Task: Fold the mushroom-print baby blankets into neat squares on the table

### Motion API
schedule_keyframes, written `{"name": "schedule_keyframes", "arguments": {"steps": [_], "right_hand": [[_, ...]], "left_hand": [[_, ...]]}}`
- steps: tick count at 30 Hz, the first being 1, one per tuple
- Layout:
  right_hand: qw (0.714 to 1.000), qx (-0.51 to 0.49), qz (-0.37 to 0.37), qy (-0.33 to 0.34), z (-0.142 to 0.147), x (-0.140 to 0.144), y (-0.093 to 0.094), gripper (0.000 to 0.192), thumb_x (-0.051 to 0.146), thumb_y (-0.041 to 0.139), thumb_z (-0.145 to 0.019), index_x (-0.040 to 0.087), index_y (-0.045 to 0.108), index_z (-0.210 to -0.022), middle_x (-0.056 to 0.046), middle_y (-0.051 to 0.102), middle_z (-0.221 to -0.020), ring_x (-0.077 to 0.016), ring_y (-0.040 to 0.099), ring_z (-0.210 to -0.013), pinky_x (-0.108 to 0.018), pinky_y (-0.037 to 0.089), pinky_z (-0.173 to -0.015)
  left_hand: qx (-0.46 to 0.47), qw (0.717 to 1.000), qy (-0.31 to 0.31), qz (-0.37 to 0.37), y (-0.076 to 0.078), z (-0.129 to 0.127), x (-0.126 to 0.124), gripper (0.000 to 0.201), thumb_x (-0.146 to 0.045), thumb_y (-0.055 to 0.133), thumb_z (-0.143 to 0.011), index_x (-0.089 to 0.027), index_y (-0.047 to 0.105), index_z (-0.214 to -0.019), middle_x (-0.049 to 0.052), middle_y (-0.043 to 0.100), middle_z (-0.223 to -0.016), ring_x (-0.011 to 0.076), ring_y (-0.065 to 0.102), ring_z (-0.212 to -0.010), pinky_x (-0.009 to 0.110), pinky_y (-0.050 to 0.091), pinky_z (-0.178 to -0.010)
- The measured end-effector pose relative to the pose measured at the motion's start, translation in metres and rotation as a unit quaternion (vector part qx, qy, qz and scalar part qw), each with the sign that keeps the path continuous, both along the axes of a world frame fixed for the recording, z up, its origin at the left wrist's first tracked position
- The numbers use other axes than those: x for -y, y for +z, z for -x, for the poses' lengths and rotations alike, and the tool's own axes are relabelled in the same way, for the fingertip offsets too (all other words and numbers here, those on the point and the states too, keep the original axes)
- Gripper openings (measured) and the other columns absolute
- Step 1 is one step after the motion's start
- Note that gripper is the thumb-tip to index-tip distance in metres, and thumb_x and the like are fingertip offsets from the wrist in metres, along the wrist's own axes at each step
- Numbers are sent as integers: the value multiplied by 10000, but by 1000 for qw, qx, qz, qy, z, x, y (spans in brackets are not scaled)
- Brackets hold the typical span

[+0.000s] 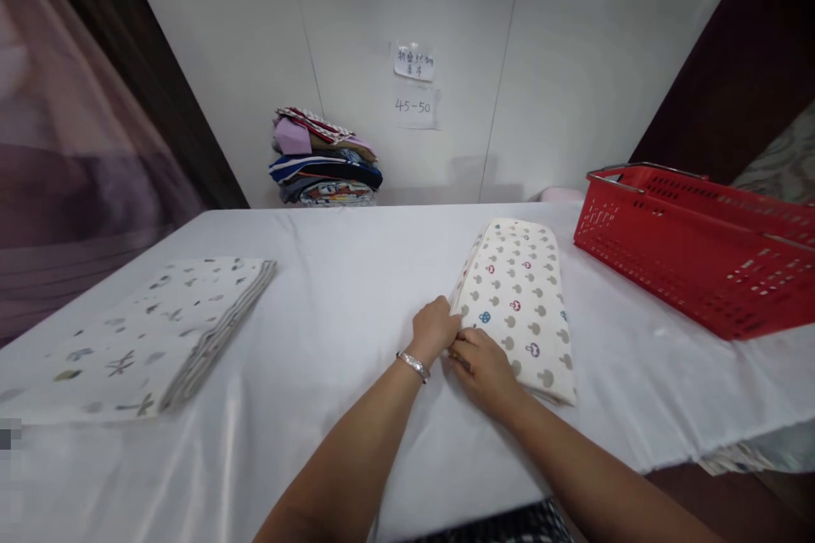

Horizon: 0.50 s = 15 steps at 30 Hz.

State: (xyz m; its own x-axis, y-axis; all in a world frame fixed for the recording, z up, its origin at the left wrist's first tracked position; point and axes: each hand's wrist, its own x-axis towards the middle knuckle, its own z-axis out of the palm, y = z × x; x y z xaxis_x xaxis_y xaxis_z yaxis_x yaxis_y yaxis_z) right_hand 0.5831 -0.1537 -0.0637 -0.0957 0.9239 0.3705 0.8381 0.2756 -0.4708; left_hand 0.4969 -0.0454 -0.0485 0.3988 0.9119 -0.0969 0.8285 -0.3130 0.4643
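both hands pinch the near-left corner of a folded mushroom-print cloth (519, 301) on the desk (344, 305).
left hand (435, 329) and right hand (482, 365) each hold a narrow grip on the layered edge; squaring the fold looks in hand, calling for aligned edges.

Both hands, the left hand (435, 327) and the right hand (485, 366), pinch the near left edge of a folded mushroom-print cloth (522, 297) on the white worktop (344, 305). A red basket (694, 250) stands to its right, and a folded leaf-print cloth (153, 335) lies well apart on the left.
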Motion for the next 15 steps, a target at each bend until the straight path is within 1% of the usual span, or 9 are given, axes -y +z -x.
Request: {"name": "schedule_keyframes", "arguments": {"steps": [3,7,10,12,15], "right_hand": [[999,-37,5,-2,-1,1,0,209,110,519,-809,222,653,-924,-38,594,-915,-188,519,-872,-329,436,-776],[994,-109,31,-4,-7,3,3,177,164,509,-840,232,668,-875,-29,629,-866,-181,556,-843,-317,458,-756],[987,-146,67,0,-22,-1,15,194,192,482,-851,232,671,-870,-16,649,-819,-164,584,-753,-294,478,-682],[989,-134,63,-12,-38,-12,25,206,196,473,-848,229,675,-873,-13,660,-821,-161,597,-743,-292,484,-677],[996,-79,27,-40,-63,-40,35,207,174,484,-828,217,682,-871,-24,676,-862,-175,614,-810,-318,488,-755]], "left_hand": [[15,1000,7,-4,-3,1,0,197,-380,522,-798,-216,549,-903,45,673,-908,218,621,-849,298,419,-677],[28,1000,5,-4,-4,2,1,345,-540,452,-835,-210,552,-842,43,671,-861,208,619,-809,290,400,-641],[9,1000,1,-18,-3,1,4,307,-489,434,-868,-204,549,-869,49,670,-880,206,621,-831,286,389,-643],[-7,999,-4,-34,-3,1,7,263,-449,448,-876,-204,538,-904,51,667,-900,206,622,-849,285,385,-647],[-11,998,-15,-61,-4,0,11,253,-437,425,-898,-204,518,-937,53,659,-904,199,621,-861,282,384,-663]]}}
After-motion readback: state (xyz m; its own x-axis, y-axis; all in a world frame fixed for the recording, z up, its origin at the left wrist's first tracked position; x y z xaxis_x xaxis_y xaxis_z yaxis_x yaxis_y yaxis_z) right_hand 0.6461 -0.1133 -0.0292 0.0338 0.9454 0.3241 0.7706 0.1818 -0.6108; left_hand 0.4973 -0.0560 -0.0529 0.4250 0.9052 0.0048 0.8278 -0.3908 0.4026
